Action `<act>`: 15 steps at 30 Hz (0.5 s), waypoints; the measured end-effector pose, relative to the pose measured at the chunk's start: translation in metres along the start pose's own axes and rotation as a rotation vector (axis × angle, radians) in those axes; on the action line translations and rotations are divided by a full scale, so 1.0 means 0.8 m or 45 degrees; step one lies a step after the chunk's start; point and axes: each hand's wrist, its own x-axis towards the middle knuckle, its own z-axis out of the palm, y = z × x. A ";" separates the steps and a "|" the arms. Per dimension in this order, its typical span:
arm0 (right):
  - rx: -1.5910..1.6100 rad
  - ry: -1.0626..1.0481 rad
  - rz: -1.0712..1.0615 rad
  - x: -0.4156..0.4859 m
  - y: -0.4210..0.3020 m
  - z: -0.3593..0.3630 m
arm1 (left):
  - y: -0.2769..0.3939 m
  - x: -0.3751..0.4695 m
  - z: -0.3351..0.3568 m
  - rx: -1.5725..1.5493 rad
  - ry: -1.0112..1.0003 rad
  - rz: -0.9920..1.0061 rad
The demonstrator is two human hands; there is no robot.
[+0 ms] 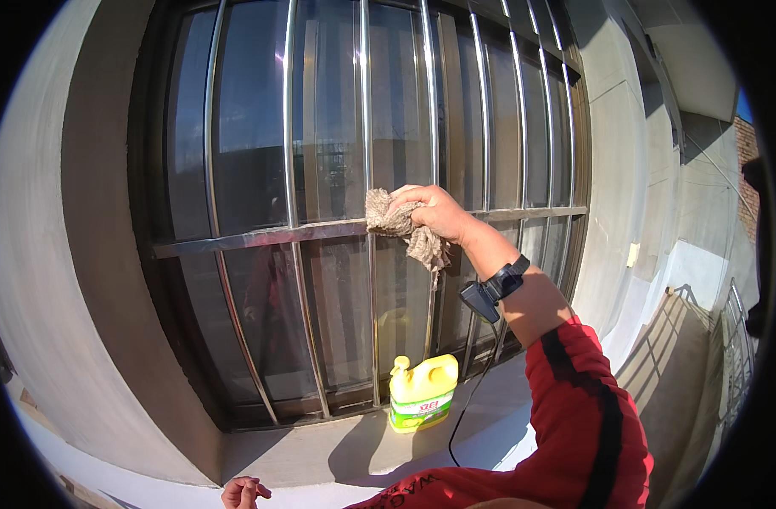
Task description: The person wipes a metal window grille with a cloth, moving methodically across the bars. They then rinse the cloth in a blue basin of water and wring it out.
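My right hand presses a crumpled beige cloth against the flat metal crossbar of a window grille, near the middle of its length. The cloth's loose end hangs below the bar. Upright metal bars run above and below the crossbar, in front of the glass. My left hand is low at the bottom edge of the view, fingers curled, touching neither grille nor cloth; whether it holds something small cannot be told. A yellow plastic detergent jug with a handle and pump top stands on the window sill.
A black device strapped to my right wrist trails a thin cable across the sill. Plastered wall reveals flank the window. On the far right are a metal railing and a brick wall.
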 end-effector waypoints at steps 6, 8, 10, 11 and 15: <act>0.523 -0.256 0.060 -0.064 -0.051 0.152 | 0.024 0.061 0.019 -0.207 -0.476 0.030; 0.622 -0.403 0.103 -0.079 -0.073 0.210 | 0.022 0.086 0.039 -0.401 -0.605 0.089; 0.533 -0.492 -0.007 -0.096 -0.096 0.265 | 0.014 0.106 0.053 -0.635 -0.766 0.117; 0.390 -0.525 -0.205 -0.105 -0.105 0.291 | 0.009 0.111 0.054 -0.711 -0.839 0.091; -0.013 -0.648 -0.234 -0.140 -0.103 0.378 | -0.013 0.114 0.037 -0.838 -0.682 -0.041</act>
